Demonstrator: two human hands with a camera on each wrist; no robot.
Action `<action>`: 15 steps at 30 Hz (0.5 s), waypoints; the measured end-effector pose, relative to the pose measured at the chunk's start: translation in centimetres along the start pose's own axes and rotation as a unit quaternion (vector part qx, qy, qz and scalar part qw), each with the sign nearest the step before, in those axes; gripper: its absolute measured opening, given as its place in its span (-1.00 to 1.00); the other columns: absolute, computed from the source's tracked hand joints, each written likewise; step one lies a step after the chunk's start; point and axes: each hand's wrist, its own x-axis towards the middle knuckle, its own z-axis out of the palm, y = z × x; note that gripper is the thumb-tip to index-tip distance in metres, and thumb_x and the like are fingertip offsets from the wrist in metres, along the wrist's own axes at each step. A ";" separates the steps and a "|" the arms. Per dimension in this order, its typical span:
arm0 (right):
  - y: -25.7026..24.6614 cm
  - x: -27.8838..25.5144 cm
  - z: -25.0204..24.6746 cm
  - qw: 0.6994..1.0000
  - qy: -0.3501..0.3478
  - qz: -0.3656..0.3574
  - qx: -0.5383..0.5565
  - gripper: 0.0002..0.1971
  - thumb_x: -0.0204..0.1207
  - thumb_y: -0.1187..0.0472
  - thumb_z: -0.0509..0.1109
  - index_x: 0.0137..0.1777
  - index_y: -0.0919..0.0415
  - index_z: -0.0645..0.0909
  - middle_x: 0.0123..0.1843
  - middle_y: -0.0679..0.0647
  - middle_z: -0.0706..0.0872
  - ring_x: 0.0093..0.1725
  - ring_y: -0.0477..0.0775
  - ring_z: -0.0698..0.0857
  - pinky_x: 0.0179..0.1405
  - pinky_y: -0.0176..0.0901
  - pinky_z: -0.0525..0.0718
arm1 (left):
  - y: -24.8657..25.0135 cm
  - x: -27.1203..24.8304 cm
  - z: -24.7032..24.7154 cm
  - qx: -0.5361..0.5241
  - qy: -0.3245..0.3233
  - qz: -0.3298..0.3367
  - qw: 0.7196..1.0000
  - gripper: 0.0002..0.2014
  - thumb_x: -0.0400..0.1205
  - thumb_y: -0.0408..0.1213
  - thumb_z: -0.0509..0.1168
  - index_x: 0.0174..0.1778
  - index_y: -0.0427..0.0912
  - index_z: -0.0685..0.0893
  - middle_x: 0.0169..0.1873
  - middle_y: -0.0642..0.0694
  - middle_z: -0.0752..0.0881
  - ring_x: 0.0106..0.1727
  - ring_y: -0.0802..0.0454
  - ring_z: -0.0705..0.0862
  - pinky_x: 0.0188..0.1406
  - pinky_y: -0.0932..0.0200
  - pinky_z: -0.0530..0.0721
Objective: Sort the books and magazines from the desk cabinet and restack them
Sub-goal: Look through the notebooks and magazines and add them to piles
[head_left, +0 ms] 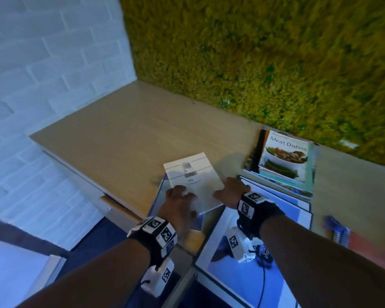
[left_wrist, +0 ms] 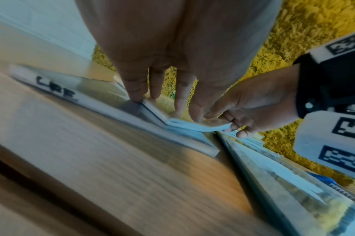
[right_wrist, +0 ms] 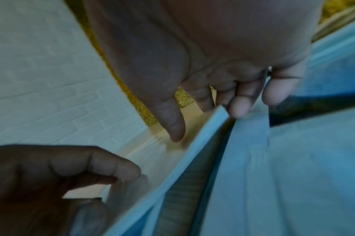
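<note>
A white book (head_left: pixel 193 174) with a barcode label sits between both hands, tilted just above the wooden desk (head_left: pixel 120 130). My left hand (head_left: pixel 182 193) grips its near left edge, fingers on top (right_wrist: pixel 95 166) and thumb underneath. At the near right corner my right hand (head_left: pixel 225 192) holds it, thumb (right_wrist: pixel 172 127) above and fingers (left_wrist: pixel 239 126) curled below. Under the white book (left_wrist: pixel 184 124) lies a larger flat book with dark lettering (left_wrist: pixel 57 89); its blue edge (head_left: pixel 159 190) shows in the head view.
A stack topped by a "Meat Dishes" cookbook (head_left: pixel 285 161) stands at the right by the green moss wall (head_left: pixel 253 52). A big blue-and-white magazine (head_left: pixel 276 218) lies under my right wrist. A purple object (head_left: pixel 336 227) and an orange item (head_left: pixel 365 243) sit far right. A white brick wall (head_left: pixel 42 85) bounds the left.
</note>
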 end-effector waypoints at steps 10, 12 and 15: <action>-0.2 -4.4 -3.9 0.832 -0.019 -0.171 0.527 -0.83 0.58 0.31 0.42 -0.05 -0.02 0.62 -0.03 0.04 0.77 -0.02 0.15 0.66 -0.20 -0.07 0.56 | -1.4 2.9 -4.0 -0.685 0.158 -0.186 0.686 -0.77 0.63 -0.27 0.36 0.20 -0.17 0.61 -0.22 -0.27 0.64 -0.37 -0.12 0.61 -0.37 -0.06 0.65; 1.4 -5.5 -5.7 0.813 0.009 -0.203 0.545 -0.83 0.47 0.29 0.45 -0.09 -0.05 0.67 -0.02 -0.05 0.73 -0.03 0.12 0.55 -0.12 -0.05 0.44 | 0.2 2.2 -5.3 -0.727 0.115 -0.211 0.643 -0.76 0.75 -0.07 0.24 0.14 -0.13 0.70 -0.45 -0.13 0.51 -0.48 -0.05 0.47 -0.46 0.11 0.60; 4.7 -6.7 -8.0 0.813 0.059 -0.191 0.547 -0.64 0.56 0.46 0.33 -0.18 -0.05 0.73 0.05 -0.23 0.78 0.11 0.14 0.63 0.10 0.06 0.53 | 3.2 1.0 -6.4 -0.795 -0.067 -0.110 0.593 -0.45 0.78 0.18 0.08 0.13 -0.23 0.77 -0.37 -0.24 0.71 -0.43 -0.13 0.67 -0.52 0.12 0.72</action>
